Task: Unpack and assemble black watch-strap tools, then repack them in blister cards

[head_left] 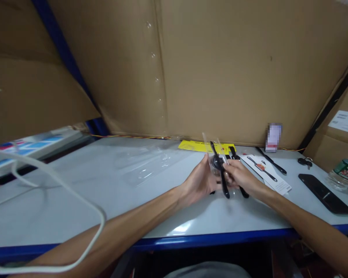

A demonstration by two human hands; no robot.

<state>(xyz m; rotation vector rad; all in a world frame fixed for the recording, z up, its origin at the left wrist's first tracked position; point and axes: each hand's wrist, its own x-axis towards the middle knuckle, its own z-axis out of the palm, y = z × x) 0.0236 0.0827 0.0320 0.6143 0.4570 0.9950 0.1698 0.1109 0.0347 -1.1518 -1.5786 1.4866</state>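
A black spokeshave [225, 185], with a long handle on each side of its middle, stands steeply tilted between my hands above the table. Clear plastic packaging [206, 143] surrounds its upper part. My left hand [195, 180] is closed around the packaging from the left, its fingers partly hidden behind the tool. From the right, my right hand [238, 174] pinches near the middle of the spokeshave; whether its fingertips grip the tool or the plastic is hard to see. Behind my right hand lies another black tool [244, 192], mostly covered.
A yellow card [191, 146] and clear plastic sheets [146, 166] lie behind. To the right are a white printed card [266, 173], a long black tool [272, 161], keys [304, 161], a phone [324, 193] and a bottle [345, 172]. A white cable [60, 181] loops at left.
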